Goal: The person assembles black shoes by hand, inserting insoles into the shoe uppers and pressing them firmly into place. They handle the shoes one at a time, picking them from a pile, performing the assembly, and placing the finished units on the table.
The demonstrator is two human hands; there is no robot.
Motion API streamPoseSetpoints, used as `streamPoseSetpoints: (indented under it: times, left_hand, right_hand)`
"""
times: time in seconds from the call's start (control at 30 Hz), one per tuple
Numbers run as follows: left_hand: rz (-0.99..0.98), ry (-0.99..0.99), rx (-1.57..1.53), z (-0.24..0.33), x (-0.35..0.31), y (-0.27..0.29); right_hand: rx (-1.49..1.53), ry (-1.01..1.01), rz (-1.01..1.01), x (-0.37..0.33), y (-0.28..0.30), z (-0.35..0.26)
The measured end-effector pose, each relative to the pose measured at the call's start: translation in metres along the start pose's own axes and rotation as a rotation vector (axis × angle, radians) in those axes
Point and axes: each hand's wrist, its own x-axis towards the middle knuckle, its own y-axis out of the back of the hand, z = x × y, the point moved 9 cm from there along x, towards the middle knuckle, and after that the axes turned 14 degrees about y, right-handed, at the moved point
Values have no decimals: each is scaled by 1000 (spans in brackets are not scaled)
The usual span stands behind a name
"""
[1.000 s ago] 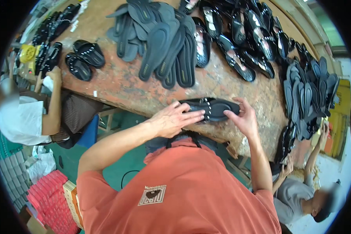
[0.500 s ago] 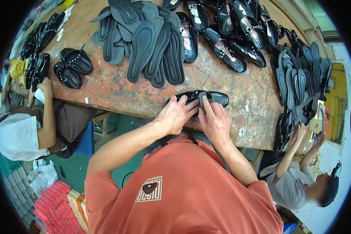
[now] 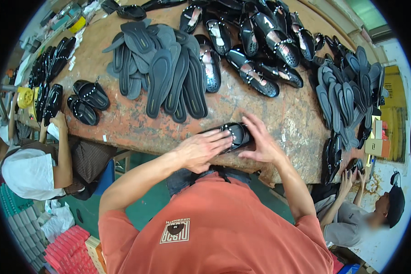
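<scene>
A glossy black strapped shoe (image 3: 236, 132), with small bead-like studs on its strap, is at the near edge of the worktable in front of me. My left hand (image 3: 204, 148) wraps over its left part, the fingers across the opening and hiding that end. Beside the other end, my right hand (image 3: 266, 140) is spread, thumb and fingers apart, holding nothing; whether the thumb touches the shoe I cannot tell. Beyond the hands lies a heap of dark grey insoles (image 3: 160, 77). How far an insole sits inside the shoe is hidden.
Many black shoes (image 3: 278, 43) cover the back of the worktable (image 3: 137, 125). Another insole pile (image 3: 347, 93) lies at right, and a pair of studded shoes (image 3: 90, 97) at left. One co-worker (image 3: 29, 171) sits at left; another (image 3: 347, 219) handles a dark shoe at right.
My right hand has let go of the shoe's strap area and spread open to the right. My left hand now covers more of the shoe. The view has shifted slightly.
</scene>
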Motion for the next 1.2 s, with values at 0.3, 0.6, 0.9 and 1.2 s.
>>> streamPoseSetpoints:
  times: [0.3, 0.6, 0.9, 1.2]
  left_hand:
    - [35, 48, -89, 20, 55, 3]
    - [550, 665, -603, -51, -59, 21]
    - [816, 309, -465, 38, 34, 147]
    - [664, 659, -493, -47, -39, 106]
  right_hand:
    - [162, -113, 34, -18, -21, 37]
    - [235, -31, 170, -8, -8, 18]
    - [-372, 41, -566, 7, 21, -11]
    - [-296, 184, -1079, 43, -36, -23]
